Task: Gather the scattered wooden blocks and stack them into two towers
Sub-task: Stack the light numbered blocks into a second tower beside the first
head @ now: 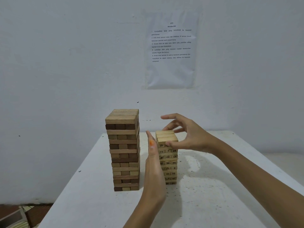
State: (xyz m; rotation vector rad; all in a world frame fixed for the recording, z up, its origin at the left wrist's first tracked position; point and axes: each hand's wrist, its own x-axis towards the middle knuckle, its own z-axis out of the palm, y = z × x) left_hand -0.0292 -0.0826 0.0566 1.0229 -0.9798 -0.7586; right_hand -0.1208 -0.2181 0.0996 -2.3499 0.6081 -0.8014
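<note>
A pale painted wall carries a printed instruction sheet in a clear plastic sleeve, and below it a white, speckled surface runs toward the camera.

In the head view, two towers stand near the back of that surface, just beside each other. The taller tower of mixed dark and light brown wooden blocks is on the left, untouched. The shorter tower of pale wooden blocks with printed numbers is on the right. No loose blocks show on the surface.

The left hand is flat with straight fingers, its palm laid against the pale tower's left side. The right hand pinches the top layers, thumb on the front face and curled fingers at the back edge, while the index finger lifts free.

Gathering and stacking look finished, and the step in hand seems to be squaring up the pale tower. The next move calls for light, even pressure from both sides, then a slow release so nothing shifts.
</note>
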